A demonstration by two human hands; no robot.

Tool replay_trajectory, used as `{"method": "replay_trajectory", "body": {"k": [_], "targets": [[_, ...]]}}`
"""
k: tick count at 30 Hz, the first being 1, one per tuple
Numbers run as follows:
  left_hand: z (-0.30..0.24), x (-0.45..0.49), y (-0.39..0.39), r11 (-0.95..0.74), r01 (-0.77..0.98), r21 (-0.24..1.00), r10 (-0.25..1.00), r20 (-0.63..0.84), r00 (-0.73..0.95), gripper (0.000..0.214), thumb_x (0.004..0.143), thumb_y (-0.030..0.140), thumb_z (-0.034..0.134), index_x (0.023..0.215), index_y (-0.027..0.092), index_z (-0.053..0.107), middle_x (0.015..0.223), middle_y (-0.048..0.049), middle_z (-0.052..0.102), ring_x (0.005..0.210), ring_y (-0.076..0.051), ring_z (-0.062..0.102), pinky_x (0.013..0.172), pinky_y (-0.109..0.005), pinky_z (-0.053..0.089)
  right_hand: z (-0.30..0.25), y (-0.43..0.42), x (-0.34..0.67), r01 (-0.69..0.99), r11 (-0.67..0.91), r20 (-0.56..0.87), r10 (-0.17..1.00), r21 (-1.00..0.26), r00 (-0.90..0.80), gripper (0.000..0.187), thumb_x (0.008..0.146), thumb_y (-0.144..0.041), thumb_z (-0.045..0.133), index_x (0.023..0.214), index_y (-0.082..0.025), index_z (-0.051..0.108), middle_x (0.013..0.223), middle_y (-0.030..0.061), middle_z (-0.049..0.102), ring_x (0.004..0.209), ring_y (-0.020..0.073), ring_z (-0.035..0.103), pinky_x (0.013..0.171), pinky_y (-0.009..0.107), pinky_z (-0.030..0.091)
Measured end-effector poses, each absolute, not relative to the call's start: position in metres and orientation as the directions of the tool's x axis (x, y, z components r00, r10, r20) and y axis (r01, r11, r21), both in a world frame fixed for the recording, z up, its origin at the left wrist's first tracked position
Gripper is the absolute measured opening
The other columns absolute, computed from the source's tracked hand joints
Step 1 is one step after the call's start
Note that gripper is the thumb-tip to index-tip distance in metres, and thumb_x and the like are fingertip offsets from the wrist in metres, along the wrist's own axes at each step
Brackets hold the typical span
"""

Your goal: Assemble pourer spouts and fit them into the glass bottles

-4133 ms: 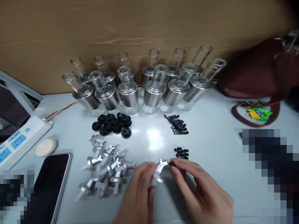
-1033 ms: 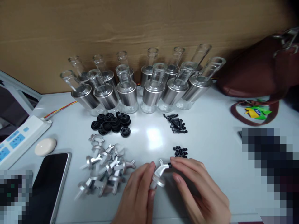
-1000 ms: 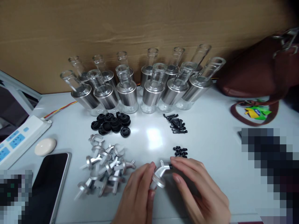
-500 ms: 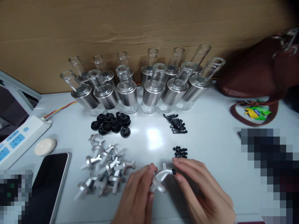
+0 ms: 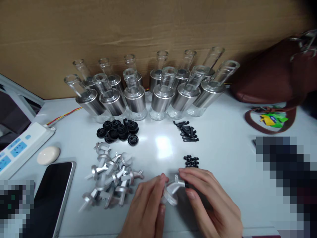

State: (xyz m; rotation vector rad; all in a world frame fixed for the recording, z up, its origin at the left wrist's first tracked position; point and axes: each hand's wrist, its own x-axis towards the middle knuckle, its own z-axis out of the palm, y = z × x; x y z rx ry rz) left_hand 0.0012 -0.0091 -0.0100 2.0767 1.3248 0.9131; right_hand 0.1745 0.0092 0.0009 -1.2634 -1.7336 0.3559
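A silver pour spout [image 5: 170,193] with a round collar is between my two hands, close to the table's front. My left hand [image 5: 146,206] is closed around its collar end. At the spout's curved tip, my right hand [image 5: 210,200] pinches a small black cap between thumb and fingers, which mostly hide it. Just beyond my right hand lies a cluster of small black caps [image 5: 191,161]. To the left of my left hand is a heap of similar silver pour spouts [image 5: 114,178].
Ribbed black stoppers [image 5: 121,131] and thin black levers [image 5: 188,131] lie farther back. Several glass bottles with metal sleeves [image 5: 135,99] stand before cardboard [image 5: 148,26]. A phone [image 5: 53,195], white oval object [image 5: 48,155] and power strip [image 5: 19,148] are left; a brown bag [image 5: 269,72] is right.
My right hand has moved slightly left along the spout's tip, and its fingers now cover more of the black cap. The spout has shifted a little right.
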Motion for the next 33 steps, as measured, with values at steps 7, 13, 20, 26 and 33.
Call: {"method": "replay_trajectory", "body": {"k": [7,13,20,26,33], "targets": [[-0.011,0.0,-0.009,-0.373,0.509,0.776,0.926,0.278,0.255,0.047,0.104,0.035,0.032,0.15,0.029,0.029,0.125,-0.0102,0.06,0.114,-0.022,0.058,0.099,-0.034,0.048,0.003,0.011,0.173,0.566,0.458,0.513,0.856,-0.686,-0.071,0.022,0.085,-0.003,0.055,0.1,-0.017,0.064,0.088,0.0068,0.07,0.083,0.019,0.066,0.071,0.031,0.055],[-0.012,-0.001,-0.006,-0.374,0.441,0.816,0.926,0.307,0.218,0.031,0.101,0.039,0.041,0.129,0.027,0.049,0.108,-0.007,0.065,0.099,-0.02,0.061,0.092,-0.032,0.047,0.008,0.013,0.173,0.546,0.482,0.502,0.856,-0.685,-0.125,0.024,0.086,-0.002,0.051,0.101,-0.018,0.062,0.085,0.0061,0.07,0.078,0.0192,0.066,0.07,0.033,0.055],[-0.015,0.001,-0.004,-0.362,0.354,0.862,0.931,0.313,0.188,0.027,0.101,0.038,0.044,0.124,0.025,0.049,0.104,-0.0072,0.066,0.094,-0.019,0.062,0.087,-0.032,0.049,0.008,0.013,0.173,0.525,0.49,0.49,0.858,-0.696,-0.15,0.024,0.087,-0.001,0.049,0.101,-0.017,0.06,0.086,0.0064,0.067,0.08,0.0185,0.064,0.072,0.032,0.053],[-0.016,0.001,-0.002,-0.399,0.267,0.877,0.914,0.356,0.195,0.031,0.097,0.038,0.052,0.125,0.024,0.05,0.106,-0.008,0.067,0.093,-0.02,0.064,0.081,-0.028,0.051,0.006,0.012,0.175,0.481,0.506,0.506,0.851,-0.716,-0.141,0.022,0.087,-0.001,0.05,0.1,-0.015,0.059,0.085,0.0055,0.066,0.081,0.0166,0.062,0.073,0.03,0.051],[-0.012,0.003,-0.011,-0.251,0.315,0.915,0.962,0.2,0.186,0.037,0.099,0.046,0.046,0.132,0.03,0.044,0.111,-0.0041,0.067,0.099,-0.017,0.062,0.089,-0.027,0.047,0.012,0.014,0.173,0.461,0.522,0.521,0.842,-0.718,-0.141,0.027,0.082,0.003,0.049,0.1,-0.015,0.059,0.082,0.0051,0.067,0.077,0.017,0.064,0.071,0.031,0.052]]}}
